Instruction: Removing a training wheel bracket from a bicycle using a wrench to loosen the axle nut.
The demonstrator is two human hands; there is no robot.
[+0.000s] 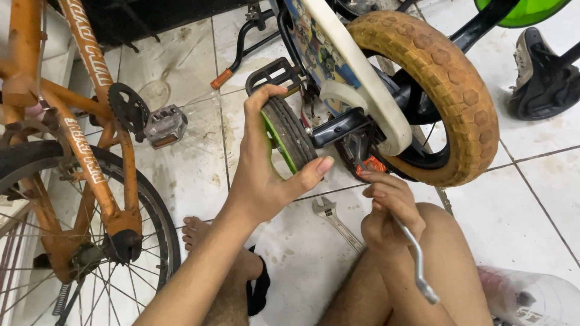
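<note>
Your left hand (266,175) is wrapped around the small black training wheel (291,134), fingers over its top and thumb pressed on its tread, so that grip is clamped on the wheel. Your right hand (386,208) is closed on a bent metal wrench (417,259), its working end up at the axle (368,164) beside the big tan tyre (450,84). The small bike lies tipped on the tiled floor (538,187) in front of your knees. An adjustable spanner (335,220) lies on the floor between your hands. An orange bike (78,157) stands at your left
</note>
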